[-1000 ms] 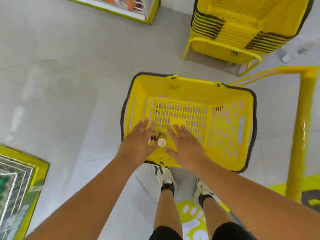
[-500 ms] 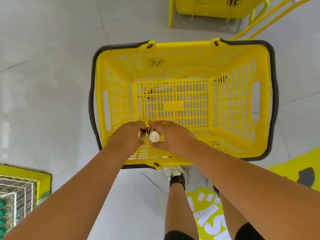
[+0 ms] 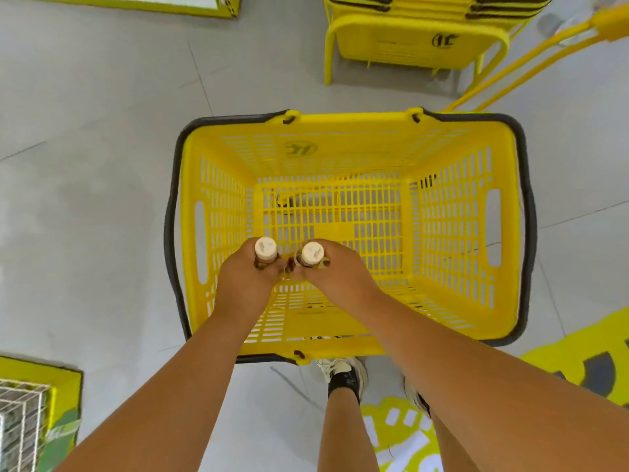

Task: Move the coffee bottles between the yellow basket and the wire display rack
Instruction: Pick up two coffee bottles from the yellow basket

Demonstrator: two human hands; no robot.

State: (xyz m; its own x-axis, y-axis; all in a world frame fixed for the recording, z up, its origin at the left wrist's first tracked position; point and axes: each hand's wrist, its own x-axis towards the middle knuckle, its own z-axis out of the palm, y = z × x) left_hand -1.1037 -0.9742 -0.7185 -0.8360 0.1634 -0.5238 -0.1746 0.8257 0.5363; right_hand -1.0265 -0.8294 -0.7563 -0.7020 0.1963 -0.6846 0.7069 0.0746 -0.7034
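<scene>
Left hand [image 3: 250, 279] curls round 1 coffee bottle [image 3: 265, 251]; the right hand [image 3: 335, 272] grips a 2nd bottle [image 3: 311, 254] just beside it. Both bottles stand upright, long axes vertical, pale caps facing the camera, bodies mostly hidden by fingers. They are held over the near end of the yellow basket [image 3: 343, 131] on the floor. A wire display rack [image 3: 20, 427] is cut off at the lower left edge.
</scene>
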